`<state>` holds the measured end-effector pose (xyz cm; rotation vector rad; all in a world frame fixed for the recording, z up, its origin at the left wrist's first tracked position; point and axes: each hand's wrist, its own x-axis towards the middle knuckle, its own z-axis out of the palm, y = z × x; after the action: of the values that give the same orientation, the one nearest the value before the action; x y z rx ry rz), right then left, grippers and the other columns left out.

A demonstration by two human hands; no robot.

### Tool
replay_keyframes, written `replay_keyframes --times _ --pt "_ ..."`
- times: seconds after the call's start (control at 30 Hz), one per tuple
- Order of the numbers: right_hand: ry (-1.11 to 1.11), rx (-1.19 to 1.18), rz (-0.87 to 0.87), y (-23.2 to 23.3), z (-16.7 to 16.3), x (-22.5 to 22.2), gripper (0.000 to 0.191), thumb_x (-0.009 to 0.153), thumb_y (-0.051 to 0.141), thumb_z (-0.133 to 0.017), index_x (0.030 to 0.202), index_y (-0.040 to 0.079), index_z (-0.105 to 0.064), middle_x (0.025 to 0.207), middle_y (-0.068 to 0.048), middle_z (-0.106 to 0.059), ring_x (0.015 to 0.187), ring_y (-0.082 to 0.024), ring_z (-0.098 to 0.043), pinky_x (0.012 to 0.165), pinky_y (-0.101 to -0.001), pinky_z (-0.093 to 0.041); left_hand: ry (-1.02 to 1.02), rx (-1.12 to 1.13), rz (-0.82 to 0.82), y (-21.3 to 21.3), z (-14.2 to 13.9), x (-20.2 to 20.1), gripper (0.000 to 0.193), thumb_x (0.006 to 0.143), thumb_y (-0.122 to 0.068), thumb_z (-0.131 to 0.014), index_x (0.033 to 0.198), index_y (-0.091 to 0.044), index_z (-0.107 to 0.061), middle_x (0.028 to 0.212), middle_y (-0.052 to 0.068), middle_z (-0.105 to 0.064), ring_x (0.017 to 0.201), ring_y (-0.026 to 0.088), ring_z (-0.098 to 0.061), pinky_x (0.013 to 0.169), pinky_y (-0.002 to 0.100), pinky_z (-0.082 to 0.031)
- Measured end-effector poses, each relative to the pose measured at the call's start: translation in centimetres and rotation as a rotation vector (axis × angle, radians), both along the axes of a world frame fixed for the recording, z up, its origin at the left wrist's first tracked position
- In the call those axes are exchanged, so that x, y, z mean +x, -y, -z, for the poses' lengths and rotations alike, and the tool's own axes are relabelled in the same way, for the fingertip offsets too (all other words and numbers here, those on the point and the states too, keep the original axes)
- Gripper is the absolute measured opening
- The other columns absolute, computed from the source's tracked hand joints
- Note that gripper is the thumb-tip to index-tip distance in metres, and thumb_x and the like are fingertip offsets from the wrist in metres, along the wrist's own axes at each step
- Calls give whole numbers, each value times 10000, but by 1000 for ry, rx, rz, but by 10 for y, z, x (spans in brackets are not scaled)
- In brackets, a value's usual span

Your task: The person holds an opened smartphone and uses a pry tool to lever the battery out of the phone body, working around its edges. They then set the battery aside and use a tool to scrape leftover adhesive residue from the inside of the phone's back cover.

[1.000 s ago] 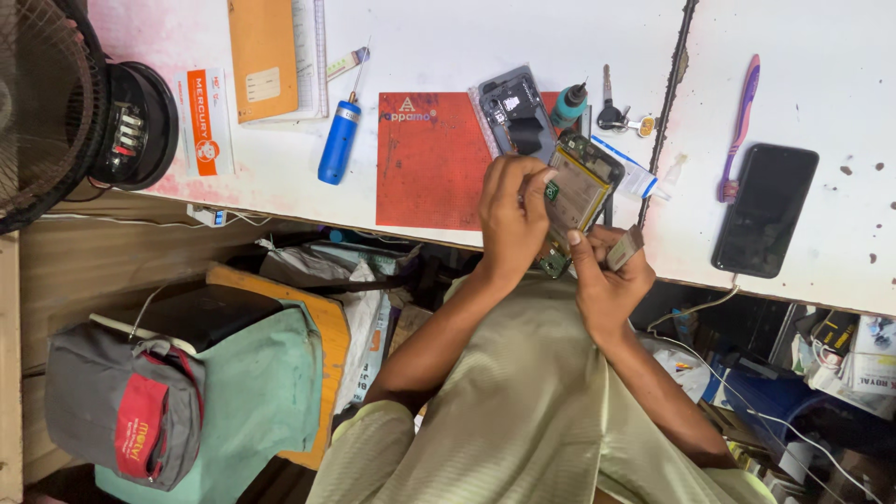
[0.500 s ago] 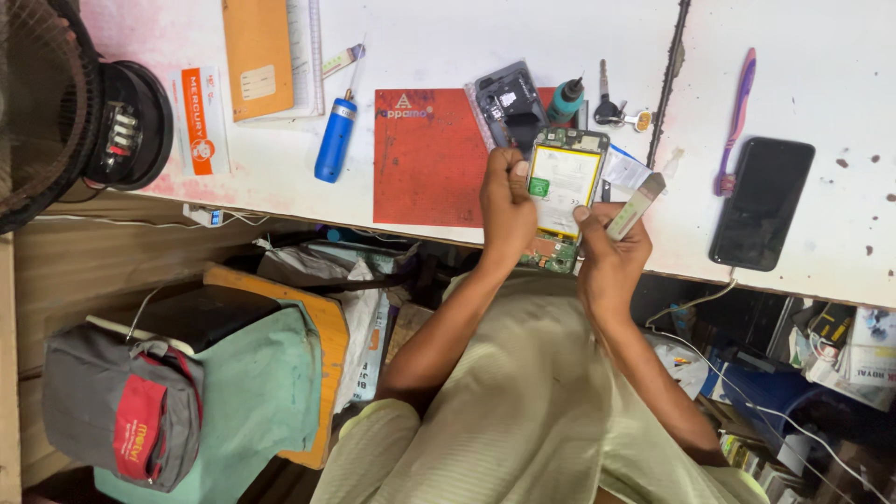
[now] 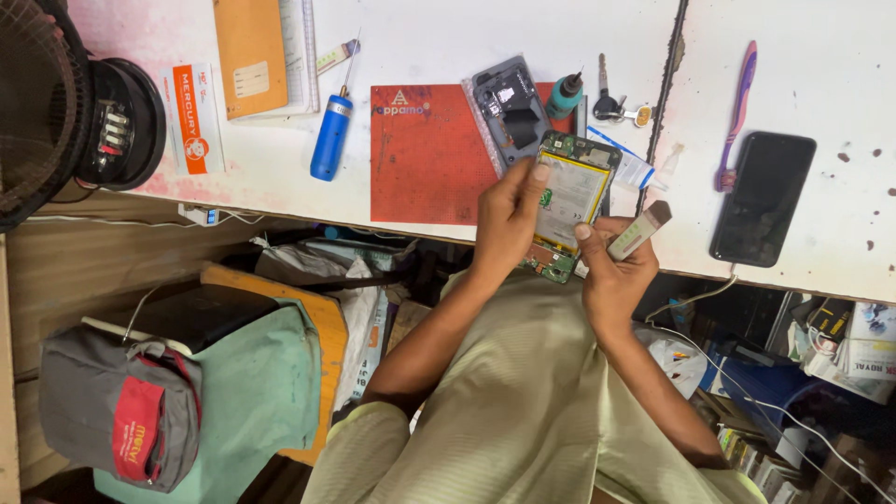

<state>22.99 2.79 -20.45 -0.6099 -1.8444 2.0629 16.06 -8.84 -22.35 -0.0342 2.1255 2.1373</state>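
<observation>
My left hand (image 3: 504, 224) grips an opened phone (image 3: 571, 198) by its left edge, with the battery and green circuit board showing. The phone is held over the front edge of the white table (image 3: 467, 37). My right hand (image 3: 611, 273) is at the phone's lower right. Its index finger touches the battery, and it holds a small whitish flat tool (image 3: 640, 230) that points away to the right. Just beyond the phone lies a grey phone back cover (image 3: 509, 105) on a red mat (image 3: 420, 159).
On the table lie a blue-handled screwdriver (image 3: 329, 137), a teal bottle (image 3: 565, 94), keys (image 3: 618, 107), a purple toothbrush (image 3: 738, 110), a black phone (image 3: 763, 198) and an orange notebook (image 3: 249, 54). A fan (image 3: 56, 103) stands far left. A grey and red bag (image 3: 119, 417) sits below.
The phone was turned from a tilt to lie straighter and lifted slightly. My right hand moved from under it to its right side, and the whitish tool now shows.
</observation>
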Motion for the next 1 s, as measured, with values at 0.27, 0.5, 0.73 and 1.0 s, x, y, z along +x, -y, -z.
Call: replay_keyframes --times 0.27,0.5,0.73,1.0 --pt "-5 -478 -113 -8 5 3 74 999 32 -713 1055 31 -663 793 19 -587 645 -60 -450 597 -242 -340 63 208 94 18 20 6 435 1137 -355 -463 1107 14 -690 939 8 -704 868 58 -605 790 259 -511" --pt "40 246 -425 -23 10 -24 316 1118 146 -498 1362 -35 -584 1058 -46 -660 956 -153 -624 872 -307 -493 68 33 -44 40 0 18 409 1131 -338 -479 1104 14 -685 876 12 -689 825 58 -586 756 248 -508" --pt "-17 1080 -491 -19 8 -54 394 1055 136 -621 1417 -15 -588 1338 -178 -606 1195 -315 -573 939 -444 -509 67 68 -64 60 -11 26 402 1125 -329 -499 1145 24 -689 950 17 -701 895 54 -595 810 248 -504" --pt "239 -460 -616 -27 -4 -27 422 986 -34 -617 1403 1 -564 1219 -99 -715 1011 -161 -683 783 -273 -569 211 213 27 45 -19 28 343 1107 -296 -532 1191 2 -680 1028 29 -715 960 82 -628 858 266 -523"
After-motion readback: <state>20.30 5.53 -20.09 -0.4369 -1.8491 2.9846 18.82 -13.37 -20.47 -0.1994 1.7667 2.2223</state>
